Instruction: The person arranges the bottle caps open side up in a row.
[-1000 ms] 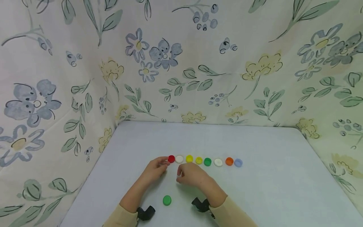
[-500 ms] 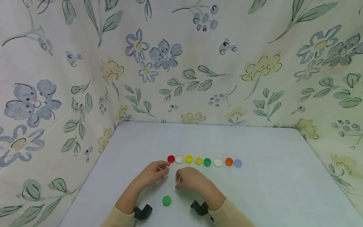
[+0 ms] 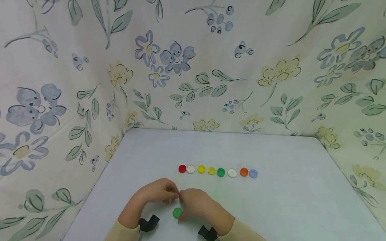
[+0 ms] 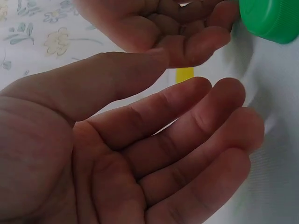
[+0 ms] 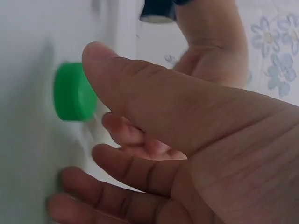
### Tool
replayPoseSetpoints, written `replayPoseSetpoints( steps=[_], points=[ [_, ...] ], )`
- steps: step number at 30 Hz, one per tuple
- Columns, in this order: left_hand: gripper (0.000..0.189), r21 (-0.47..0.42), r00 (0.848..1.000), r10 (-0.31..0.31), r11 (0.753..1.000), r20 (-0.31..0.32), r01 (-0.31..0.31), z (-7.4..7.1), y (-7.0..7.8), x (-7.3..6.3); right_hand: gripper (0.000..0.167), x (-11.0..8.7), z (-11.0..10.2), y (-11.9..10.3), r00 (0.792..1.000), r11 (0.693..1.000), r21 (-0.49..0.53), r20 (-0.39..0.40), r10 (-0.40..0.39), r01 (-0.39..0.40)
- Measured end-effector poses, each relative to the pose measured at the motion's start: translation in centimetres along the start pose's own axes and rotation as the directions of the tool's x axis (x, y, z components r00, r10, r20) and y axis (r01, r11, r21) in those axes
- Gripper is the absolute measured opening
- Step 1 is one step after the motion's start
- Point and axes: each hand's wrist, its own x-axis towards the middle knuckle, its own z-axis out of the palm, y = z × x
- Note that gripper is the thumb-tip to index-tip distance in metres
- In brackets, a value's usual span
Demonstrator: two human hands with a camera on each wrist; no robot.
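A lone green bottle cap (image 3: 177,213) lies on the white table in front of the row. My right hand (image 3: 196,202) reaches over beside it. In the right wrist view the thumb (image 5: 100,53) overlaps the edge of the green cap (image 5: 74,91), and the other fingers are spread and loosely bent. My left hand (image 3: 158,191) hovers just beyond and left of the cap, its fingertips close to the right hand's. Seen from the left wrist, its fingers (image 4: 205,116) are relaxed with nothing between them, and the cap (image 4: 271,19) stands off to the upper right.
A row of several caps stretches across the table: red (image 3: 182,168), white (image 3: 190,169), yellow (image 3: 201,169), green (image 3: 220,172), orange (image 3: 244,172) and blue (image 3: 253,173) among them. Floral cloth (image 3: 199,77) hangs behind the white table (image 3: 286,201). Black wrist cameras (image 3: 149,223) sit under both wrists.
Both hands have drawn back from the row toward the person. The right hand has come down beside the lone green cap, and the left has left the red cap. The caps lie as before.
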Motion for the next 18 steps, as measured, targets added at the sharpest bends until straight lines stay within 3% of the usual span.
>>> replayPoseSetpoints(
  steps=[7, 13, 18],
  points=[
    [0.008, -0.01, 0.999, -0.002, 1.0, 0.032, 0.003, 0.4, -0.3, 0.2, 0.041, 0.2, 0.6, -0.3, 0.999, 0.997, -0.08, -0.041, -0.014, 0.011],
    [0.009, 0.024, 0.999, -0.011, 1.0, 0.05, 0.01, 0.5, -0.3, 0.3, 0.046, 0.3, 1.0, -0.5, 0.999, 0.996, -0.084, -0.051, -0.004, -0.001],
    [0.008, 0.045, 0.997, -0.024, 0.999, 0.066, 0.021, 0.6, -0.2, 0.2, 0.039, 0.6, 1.6, -0.8, 0.996, 0.993, -0.111, -0.08, -0.036, 0.027]
  ],
)
